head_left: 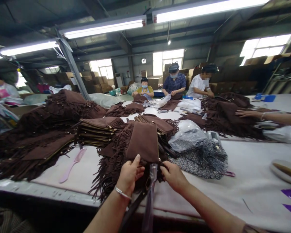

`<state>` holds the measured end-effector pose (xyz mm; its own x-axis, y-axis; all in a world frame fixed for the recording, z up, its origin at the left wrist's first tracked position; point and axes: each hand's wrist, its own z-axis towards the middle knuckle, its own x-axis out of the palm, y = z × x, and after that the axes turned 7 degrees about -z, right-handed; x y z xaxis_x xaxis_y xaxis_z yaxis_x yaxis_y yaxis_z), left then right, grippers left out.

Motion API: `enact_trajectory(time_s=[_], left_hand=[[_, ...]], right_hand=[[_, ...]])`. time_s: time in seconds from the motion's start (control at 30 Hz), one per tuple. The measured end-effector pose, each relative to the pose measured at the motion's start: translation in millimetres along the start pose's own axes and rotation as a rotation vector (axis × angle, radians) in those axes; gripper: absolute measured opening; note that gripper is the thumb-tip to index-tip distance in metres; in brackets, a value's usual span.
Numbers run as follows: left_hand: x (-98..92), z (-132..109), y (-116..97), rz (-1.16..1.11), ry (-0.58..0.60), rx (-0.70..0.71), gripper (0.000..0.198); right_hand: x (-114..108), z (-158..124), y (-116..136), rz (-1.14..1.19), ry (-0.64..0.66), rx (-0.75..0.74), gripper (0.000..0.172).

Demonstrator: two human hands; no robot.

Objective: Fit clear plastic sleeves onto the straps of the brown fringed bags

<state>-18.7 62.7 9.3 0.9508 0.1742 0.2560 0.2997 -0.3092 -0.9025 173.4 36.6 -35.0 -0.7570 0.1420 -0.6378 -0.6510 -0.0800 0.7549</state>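
A brown suede fringed bag (143,141) lies on a heap of the same bags at the table's near edge. My left hand (129,175) is closed on the bag's lower left corner, thumb on top. My right hand (174,175) pinches its lower right corner. A clear plastic sleeve (150,194) and a dark strap hang down between my two hands over the table edge.
Stacks of brown fringed bags (97,129) cover the left and middle of the white table (247,168). A pink comb (72,164) lies at left, a speckled bag (203,158) and clear plastic at right. Another person's arm (269,116) reaches in; three people sit at the far end.
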Motion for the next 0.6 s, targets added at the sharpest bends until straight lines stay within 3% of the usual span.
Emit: enact_trajectory(time_s=[0.17, 0.33, 0.4, 0.5, 0.57, 0.6], left_hand=[[-8.3, 35, -12, 0.248, -0.122, 0.22, 0.029], [-22.7, 47, -20, 0.397, -0.192, 0.346, 0.022], [-27.4, 36, -19, 0.515, -0.259, 0.497, 0.031], [-30.9, 0, -9, 0.701, -0.344, 0.875, 0.05], [-29.2, -28, 6, 0.686, -0.246, 0.949, 0.043], [-26.8, -40, 16, 0.642, -0.139, 0.883, 0.034]], right_hand=[[1, -37, 5, -0.004, 0.131, -0.074, 0.023], [22, -44, -2, 0.235, 0.259, 0.099, 0.032], [31, -43, -5, 0.407, 0.314, 0.229, 0.034], [35, -43, -3, 0.661, 0.381, 0.445, 0.043], [33, -46, 1, 0.803, 0.401, 0.55, 0.045], [31, -47, 4, 0.858, 0.405, 0.588, 0.044]])
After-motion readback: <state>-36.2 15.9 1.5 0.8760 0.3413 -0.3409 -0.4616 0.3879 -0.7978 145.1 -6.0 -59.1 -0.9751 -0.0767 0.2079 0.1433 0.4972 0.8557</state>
